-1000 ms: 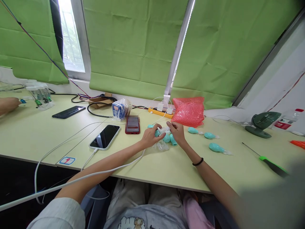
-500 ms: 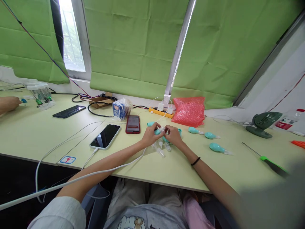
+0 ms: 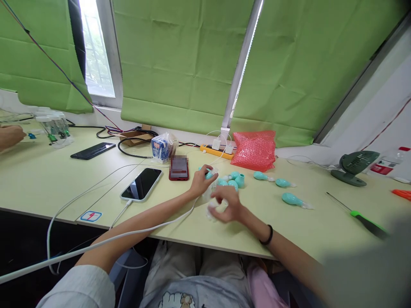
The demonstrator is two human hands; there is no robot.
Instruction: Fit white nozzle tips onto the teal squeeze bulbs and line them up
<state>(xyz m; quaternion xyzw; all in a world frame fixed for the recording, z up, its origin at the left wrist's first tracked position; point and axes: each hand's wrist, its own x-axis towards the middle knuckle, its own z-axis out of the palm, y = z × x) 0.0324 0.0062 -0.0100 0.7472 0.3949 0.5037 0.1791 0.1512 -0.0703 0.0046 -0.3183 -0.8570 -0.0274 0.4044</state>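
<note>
My left hand (image 3: pixel 201 183) is closed around a teal squeeze bulb (image 3: pixel 209 175) with a clear tip, mostly covered by the fingers. Nearer the table edge, my right hand (image 3: pixel 228 204) is slightly blurred, its thumb and forefinger curved in a C with a gap between them. A clear plastic nozzle (image 3: pixel 210 212) lies at its thumb; whether they touch is hard to see. Behind the hands is a cluster of loose teal bulbs (image 3: pixel 240 180). To the right, three bulbs fitted with clear nozzles, among them a larger-looking one (image 3: pixel 293 199), lie on the table.
A white cable (image 3: pixel 154 226) crosses over my left forearm. Phones (image 3: pixel 141 184) lie to the left, with a red-cased device (image 3: pixel 179 167) behind. Further back are an orange power strip (image 3: pixel 215 151) and pink bubble wrap (image 3: pixel 253 149). A screwdriver (image 3: pixel 356 214) and fan (image 3: pixel 355 167) are at right. Another person's hand (image 3: pixel 11 136) is far left.
My right hand has come away from my left and moved down toward the clear nozzles, its fingers opening. The teal bulb stays in my left hand, and the bulb cluster behind is now exposed.
</note>
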